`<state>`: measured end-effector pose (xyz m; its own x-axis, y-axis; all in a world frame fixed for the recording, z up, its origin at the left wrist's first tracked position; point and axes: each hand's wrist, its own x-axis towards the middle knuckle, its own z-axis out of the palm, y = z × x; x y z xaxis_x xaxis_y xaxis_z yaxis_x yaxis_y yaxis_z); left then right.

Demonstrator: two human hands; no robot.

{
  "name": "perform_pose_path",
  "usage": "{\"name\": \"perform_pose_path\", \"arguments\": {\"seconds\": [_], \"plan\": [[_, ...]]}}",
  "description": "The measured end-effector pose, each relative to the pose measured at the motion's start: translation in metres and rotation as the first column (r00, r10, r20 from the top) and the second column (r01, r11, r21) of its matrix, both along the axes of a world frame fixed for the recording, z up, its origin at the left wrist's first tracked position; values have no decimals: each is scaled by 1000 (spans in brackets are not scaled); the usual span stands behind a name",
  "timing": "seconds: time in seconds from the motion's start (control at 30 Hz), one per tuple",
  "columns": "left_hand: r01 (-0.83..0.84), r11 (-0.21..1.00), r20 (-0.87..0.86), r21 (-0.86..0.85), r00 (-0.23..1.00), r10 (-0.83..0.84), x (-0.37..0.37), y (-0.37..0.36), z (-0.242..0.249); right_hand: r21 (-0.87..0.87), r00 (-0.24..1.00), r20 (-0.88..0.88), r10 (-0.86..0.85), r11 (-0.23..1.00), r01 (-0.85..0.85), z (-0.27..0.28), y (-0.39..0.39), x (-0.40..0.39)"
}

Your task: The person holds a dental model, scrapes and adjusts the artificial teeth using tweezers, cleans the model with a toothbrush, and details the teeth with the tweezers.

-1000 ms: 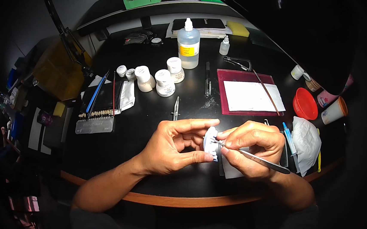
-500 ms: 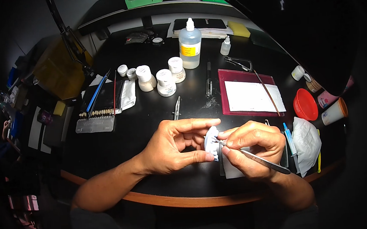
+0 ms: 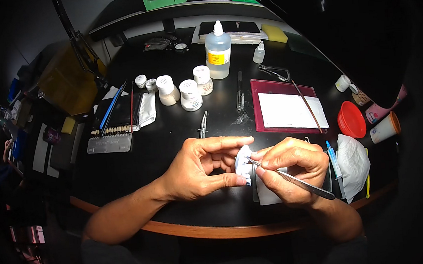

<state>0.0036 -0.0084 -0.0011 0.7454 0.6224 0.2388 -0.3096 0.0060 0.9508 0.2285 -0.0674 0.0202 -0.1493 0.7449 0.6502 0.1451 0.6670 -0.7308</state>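
Note:
Between the thumb and fingers of my left hand (image 3: 202,170) is a pale blue-white dental model (image 3: 242,167), held on edge with its row of teeth facing right. My right hand (image 3: 294,170) grips a slim metal dental instrument (image 3: 305,188) like a pen, its ridged handle slanting down to the right. The instrument's thin tip reaches the upper part of the model; whether it touches a tooth is too small to tell. Under my right hand, a white sheet (image 3: 271,194) is partly hidden. Metal tweezers (image 3: 203,124) lie just beyond my left hand.
Behind my hands stand several white-capped jars (image 3: 191,96) and a large dropper bottle (image 3: 219,57). A shade guide (image 3: 109,143) lies left. To the right are a maroon tray (image 3: 258,108) with a brush (image 3: 308,105), a red bowl (image 3: 351,121), a syringe (image 3: 334,159) and crumpled tissue (image 3: 351,163).
The instrument's tip and my right hand have shifted very slightly up. My left hand and the dental model have stayed in place.

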Motion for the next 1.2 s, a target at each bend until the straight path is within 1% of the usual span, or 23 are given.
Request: {"name": "perform_pose_path", "arguments": {"seconds": [0.03,0.23,0.33,0.53,0.63,0.73,0.93,1.13,1.2], "plan": [[1,1000,7,-7,1000,-1,0,0,0,6,1000,13,12,1000,-12,0,0,0],[-4,1000,11,-9,1000,4,1,0,0,-42,997,-63,-38,998,36,-2,-3,-2],[-6,1000,-12,0,1000,6,0,0,0,-11,1000,-31,-7,1000,7,0,-1,-2],[1,1000,0,-23,1000,-1,0,0,-1,-4,999,42,12,1000,-11,5,0,-1],[-14,1000,-12,12,1000,14,0,1,0,38,996,79,48,998,-51,3,2,2],[-5,1000,-7,-13,1000,5,-1,2,1,35,994,74,82,996,-85,4,3,2],[-5,1000,3,-11,1000,5,-1,1,1,43,998,38,45,998,-47,2,3,-1],[5,1000,-7,-30,1000,-5,-1,1,2,17,998,38,58,998,-58,4,3,1],[0,1000,-8,-25,1000,0,-1,1,2,45,997,56,62,997,-64,3,4,1]]}}
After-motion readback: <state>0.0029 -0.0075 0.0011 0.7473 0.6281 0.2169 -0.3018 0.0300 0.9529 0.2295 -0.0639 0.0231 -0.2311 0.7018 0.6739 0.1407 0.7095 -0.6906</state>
